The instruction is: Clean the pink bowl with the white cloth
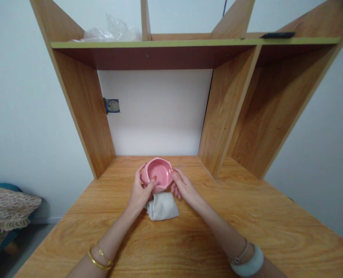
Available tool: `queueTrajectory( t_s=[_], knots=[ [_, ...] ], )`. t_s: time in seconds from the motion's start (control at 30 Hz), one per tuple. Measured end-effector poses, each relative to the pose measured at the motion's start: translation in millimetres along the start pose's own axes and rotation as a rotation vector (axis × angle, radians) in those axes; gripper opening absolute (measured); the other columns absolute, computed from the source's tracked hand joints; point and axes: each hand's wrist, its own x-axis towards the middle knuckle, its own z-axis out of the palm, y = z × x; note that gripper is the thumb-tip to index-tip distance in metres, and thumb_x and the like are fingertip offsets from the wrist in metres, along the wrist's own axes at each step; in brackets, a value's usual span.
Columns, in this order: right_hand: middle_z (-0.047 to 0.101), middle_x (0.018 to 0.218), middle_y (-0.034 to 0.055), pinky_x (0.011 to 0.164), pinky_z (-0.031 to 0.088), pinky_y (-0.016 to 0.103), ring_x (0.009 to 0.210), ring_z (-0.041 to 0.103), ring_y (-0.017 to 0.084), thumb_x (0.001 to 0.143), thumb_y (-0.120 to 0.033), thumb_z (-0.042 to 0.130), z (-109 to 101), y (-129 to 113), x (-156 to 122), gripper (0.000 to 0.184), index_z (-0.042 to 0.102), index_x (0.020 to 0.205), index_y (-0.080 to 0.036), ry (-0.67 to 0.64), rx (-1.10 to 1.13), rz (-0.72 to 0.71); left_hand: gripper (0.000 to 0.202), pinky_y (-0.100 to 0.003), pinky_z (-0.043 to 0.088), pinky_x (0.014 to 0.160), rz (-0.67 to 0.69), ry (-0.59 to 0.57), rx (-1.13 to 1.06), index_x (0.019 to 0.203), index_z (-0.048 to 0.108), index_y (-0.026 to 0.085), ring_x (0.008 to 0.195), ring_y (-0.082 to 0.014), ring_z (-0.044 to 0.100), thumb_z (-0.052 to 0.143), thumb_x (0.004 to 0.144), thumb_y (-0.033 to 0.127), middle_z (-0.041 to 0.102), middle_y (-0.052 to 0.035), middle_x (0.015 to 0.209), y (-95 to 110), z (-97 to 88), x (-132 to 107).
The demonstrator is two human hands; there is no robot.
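A pink bowl (161, 173) with an angular rim is tilted toward me above the desk, its inside showing. My left hand (141, 189) grips its left side, thumb over the rim and fingers behind. On the right side of the rim, my right hand (184, 186) pinches the edge between thumb and fingers, the other fingers curled below. Just under the bowl, a folded pale grey cloth (163, 207) lies on the desk. The bowl's back and underside are hidden.
The wooden desk (165, 247) spreads around my forearms. Behind rise shelf panels (226, 112) and a green-edged shelf (174, 43) bearing clear plastic (113, 33) and a dark object (278, 35). An open socket box (112, 105) is in the back wall. A patterned fabric (9, 208) hangs at left.
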Motion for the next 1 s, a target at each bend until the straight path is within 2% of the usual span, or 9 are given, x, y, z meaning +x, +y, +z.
queueTrajectory(
  t_s=[0.1,0.2,0.27,0.37,0.43,0.53,0.7,0.9,1.0],
  knots=[
    [0.047,0.043,-0.0089,0.032,0.031,0.018,0.032,0.042,0.009,0.077,-0.033,0.042,3,-3,-3,0.044,0.039,0.118,-0.017,0.037,-0.028,0.002,0.060,-0.028,0.047,0.074,0.083,-0.072,0.040,0.126,0.029,0.022,0.091,-0.0170,0.056,0.054,0.075,0.039,0.052,-0.0076,0.112,4,3.1,-5],
    [0.048,0.043,-0.0076,0.034,0.034,0.018,0.034,0.045,0.010,0.072,-0.021,0.038,-3,-4,-2,0.039,0.048,0.110,-0.016,0.093,-0.108,-0.054,0.066,-0.031,0.041,0.086,0.171,-0.125,0.090,0.129,0.024,0.021,0.108,-0.0198,0.047,0.056,0.074,0.040,0.041,-0.0099,0.126,6,5.0,-8],
    [0.050,0.044,-0.0065,0.036,0.035,0.019,0.034,0.046,0.011,0.071,-0.019,0.036,-13,-4,1,0.042,0.050,0.110,-0.015,0.127,-0.164,-0.079,0.066,-0.033,0.038,0.090,0.205,-0.167,0.146,0.130,0.021,0.020,0.111,-0.0207,0.044,0.053,0.076,0.040,0.039,-0.0101,0.127,6,4.1,-8],
    [0.059,0.054,-0.0023,0.043,0.040,0.022,0.041,0.052,0.013,0.073,-0.019,0.034,-35,-1,8,0.047,0.047,0.118,-0.016,0.225,-0.294,-0.068,0.058,-0.035,0.037,0.090,0.228,-0.187,0.276,0.131,0.022,0.021,0.108,-0.0206,0.046,0.047,0.081,0.038,0.046,-0.0086,0.118,4,-1.4,-6],
    [0.066,0.078,0.0040,0.058,0.046,0.026,0.062,0.060,0.016,0.073,-0.018,0.036,-53,5,12,0.046,0.049,0.118,-0.016,0.341,-0.436,-0.070,0.049,-0.035,0.036,0.089,0.253,-0.158,0.354,0.128,0.028,0.021,0.106,-0.0196,0.047,0.042,0.084,0.035,0.049,-0.0074,0.112,4,-6.1,-3],
    [0.061,0.106,0.0092,0.079,0.042,0.031,0.093,0.057,0.022,0.074,-0.017,0.038,-78,18,16,0.044,0.051,0.116,-0.016,0.473,-0.647,-0.013,0.036,-0.032,0.038,0.087,0.297,-0.122,0.435,0.120,0.039,0.021,0.103,-0.0182,0.048,0.036,0.086,0.033,0.051,-0.0066,0.108,4,-10.7,-1],
    [0.063,0.104,0.0089,0.078,0.041,0.029,0.097,0.056,0.022,0.076,-0.017,0.037,-104,37,19,0.044,0.050,0.118,-0.017,0.483,-0.810,0.151,0.030,-0.030,0.040,0.084,0.336,-0.144,0.510,0.111,0.046,0.020,0.100,-0.0172,0.050,0.034,0.087,0.031,0.053,-0.0061,0.104,4,-11.3,-1],
    [0.064,0.099,0.0111,0.074,0.041,0.031,0.093,0.058,0.024,0.078,-0.020,0.035,-111,42,18,0.041,0.053,0.115,-0.016,0.501,-0.861,0.223,0.028,-0.030,0.041,0.082,0.317,-0.130,0.569,0.104,0.050,0.021,0.096,-0.0166,0.053,0.031,0.087,0.031,0.054,-0.0046,0.102,1,-15.2,2],
    [0.064,0.098,0.0124,0.073,0.041,0.032,0.091,0.058,0.026,0.078,-0.022,0.035,-113,44,18,0.042,0.054,0.115,-0.016,0.510,-0.872,0.249,0.031,-0.030,0.041,0.080,0.299,-0.132,0.602,0.109,0.047,0.020,0.097,-0.0172,0.053,0.029,0.088,0.033,0.055,-0.0049,0.102,1,-17.7,4]
  ],
)
